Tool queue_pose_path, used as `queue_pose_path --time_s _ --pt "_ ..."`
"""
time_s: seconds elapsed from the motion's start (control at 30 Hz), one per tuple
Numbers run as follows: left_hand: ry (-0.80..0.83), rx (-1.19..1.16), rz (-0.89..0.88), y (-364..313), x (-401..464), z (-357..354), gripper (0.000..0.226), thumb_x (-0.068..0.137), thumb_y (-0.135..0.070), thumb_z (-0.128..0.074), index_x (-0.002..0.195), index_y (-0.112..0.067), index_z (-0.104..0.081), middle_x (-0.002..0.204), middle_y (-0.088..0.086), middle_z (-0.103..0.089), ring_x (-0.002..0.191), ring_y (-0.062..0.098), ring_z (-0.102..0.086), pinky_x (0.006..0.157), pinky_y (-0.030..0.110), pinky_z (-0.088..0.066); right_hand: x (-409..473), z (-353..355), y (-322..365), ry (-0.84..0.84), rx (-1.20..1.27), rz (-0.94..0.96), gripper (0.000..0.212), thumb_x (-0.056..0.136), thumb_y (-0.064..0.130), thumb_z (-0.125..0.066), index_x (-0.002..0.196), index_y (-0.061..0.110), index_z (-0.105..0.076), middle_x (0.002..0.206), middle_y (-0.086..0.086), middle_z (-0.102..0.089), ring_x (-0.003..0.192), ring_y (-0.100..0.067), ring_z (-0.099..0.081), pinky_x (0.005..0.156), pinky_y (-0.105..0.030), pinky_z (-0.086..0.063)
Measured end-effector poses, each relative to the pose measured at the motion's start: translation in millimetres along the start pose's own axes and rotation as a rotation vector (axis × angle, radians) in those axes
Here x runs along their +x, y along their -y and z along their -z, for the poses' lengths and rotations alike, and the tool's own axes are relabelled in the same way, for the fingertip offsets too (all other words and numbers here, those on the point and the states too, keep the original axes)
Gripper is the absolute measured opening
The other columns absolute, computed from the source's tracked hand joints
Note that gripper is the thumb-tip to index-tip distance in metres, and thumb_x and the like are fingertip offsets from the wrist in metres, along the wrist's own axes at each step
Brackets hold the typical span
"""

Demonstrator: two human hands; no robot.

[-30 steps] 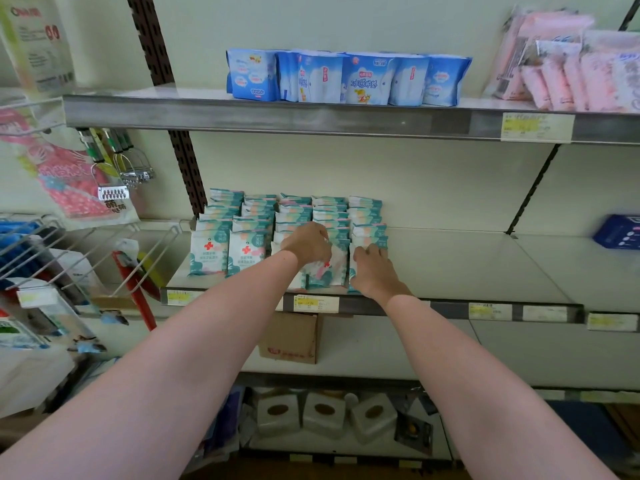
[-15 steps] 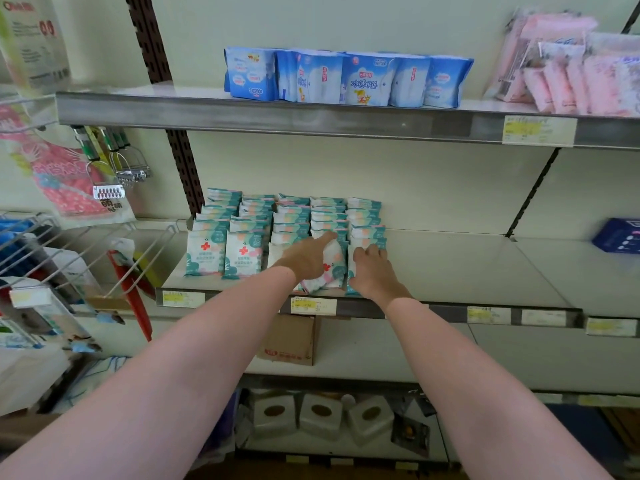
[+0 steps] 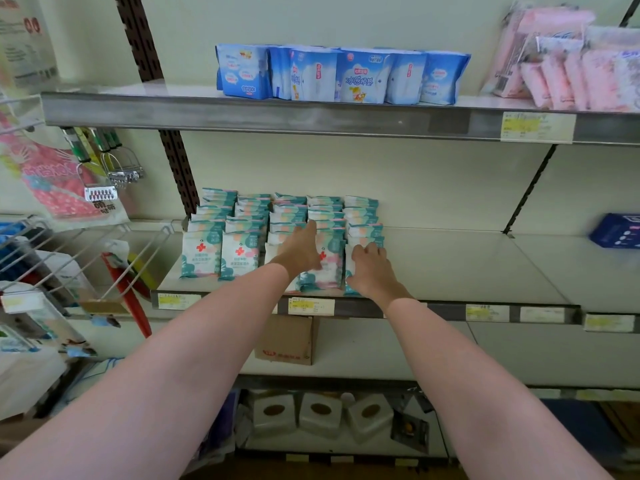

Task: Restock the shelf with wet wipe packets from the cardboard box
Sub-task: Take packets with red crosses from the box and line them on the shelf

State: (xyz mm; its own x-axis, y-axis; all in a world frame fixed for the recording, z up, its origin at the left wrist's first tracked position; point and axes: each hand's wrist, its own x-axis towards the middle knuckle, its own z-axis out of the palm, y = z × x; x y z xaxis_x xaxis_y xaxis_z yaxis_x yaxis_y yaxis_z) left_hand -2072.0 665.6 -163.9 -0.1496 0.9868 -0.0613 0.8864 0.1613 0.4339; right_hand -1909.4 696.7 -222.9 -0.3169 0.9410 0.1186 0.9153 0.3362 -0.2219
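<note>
**Both hands at the packet rows on the middle shelf**

Five rows of small teal-and-white wet wipe packets (image 3: 239, 252), each printed with a red cross, stand upright on the left part of the grey metal middle shelf (image 3: 450, 268). All positions below are given relative to these rows. The left hand (image 3: 300, 251) reaches over the third row from the left, its fingers extended and lying flat along the packet tops, gripping nothing. The right hand (image 3: 371, 271) is at the front of the rightmost row, fingers curled over the top edge of the front packet (image 3: 349, 289) and thumb against its face, so that it grips that packet. Directly below the rows, on the next shelf down, sits a brown cardboard box (image 3: 287, 341) with red print; its top is hidden behind the shelf edge. Above the rows, on the upper shelf, stands a line of blue-and-white soft packs (image 3: 343, 76), with pink packs (image 3: 568, 67) further right. To the left of the rows hangs a white wire rack (image 3: 86, 258).
</note>
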Motion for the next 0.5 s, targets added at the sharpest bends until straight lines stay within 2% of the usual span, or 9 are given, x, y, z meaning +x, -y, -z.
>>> queue_pose_path --time_s 0.1,0.2,0.4,0.5 --pt "0.040 0.243 -0.015 2 -2 -7 0.070 0.079 -0.026 -0.080 0.135 -0.012 -0.040 0.147 0.017 -0.030 0.126 0.039 -0.043 0.093 0.046 -0.045 1 -1 0 0.004 0.001 0.004 0.051 0.085 0.026 -0.071 0.128 0.012 -0.047 0.131 -0.014 -0.043 0.122 -0.033 -0.041 0.097 -0.040 -0.045" --pt "0.003 0.429 -0.071 4 0 -17 0.061 0.087 -0.033 -0.070 0.136 -0.011 -0.041 0.145 0.017 -0.034 0.133 0.037 -0.031 0.103 0.049 -0.038 2 -1 -1 0.001 0.000 0.003 0.052 0.086 0.029 -0.072 0.129 0.012 -0.047 0.131 -0.014 -0.043 0.122 -0.032 -0.041 0.098 -0.040 -0.045" --pt "-0.006 0.534 -0.148 6 4 -24 0.057 0.093 -0.029 -0.061 0.144 -0.027 -0.035 0.143 0.017 -0.038 0.135 0.037 -0.031 0.108 0.053 -0.030 0 -6 -2 -0.030 -0.001 0.005 0.051 0.086 0.030 -0.072 0.128 0.012 -0.048 0.130 -0.013 -0.044 0.122 -0.031 -0.040 0.098 -0.038 -0.044" --pt "0.003 0.551 -0.143 7 3 -26 0.058 0.094 -0.032 -0.059 0.146 -0.028 -0.032 0.146 0.017 -0.037 0.137 0.037 -0.029 0.109 0.054 -0.029 -1 -7 -2 -0.044 -0.013 0.009 0.051 0.087 0.031 -0.071 0.129 0.012 -0.048 0.130 -0.013 -0.044 0.122 -0.031 -0.040 0.098 -0.038 -0.044"
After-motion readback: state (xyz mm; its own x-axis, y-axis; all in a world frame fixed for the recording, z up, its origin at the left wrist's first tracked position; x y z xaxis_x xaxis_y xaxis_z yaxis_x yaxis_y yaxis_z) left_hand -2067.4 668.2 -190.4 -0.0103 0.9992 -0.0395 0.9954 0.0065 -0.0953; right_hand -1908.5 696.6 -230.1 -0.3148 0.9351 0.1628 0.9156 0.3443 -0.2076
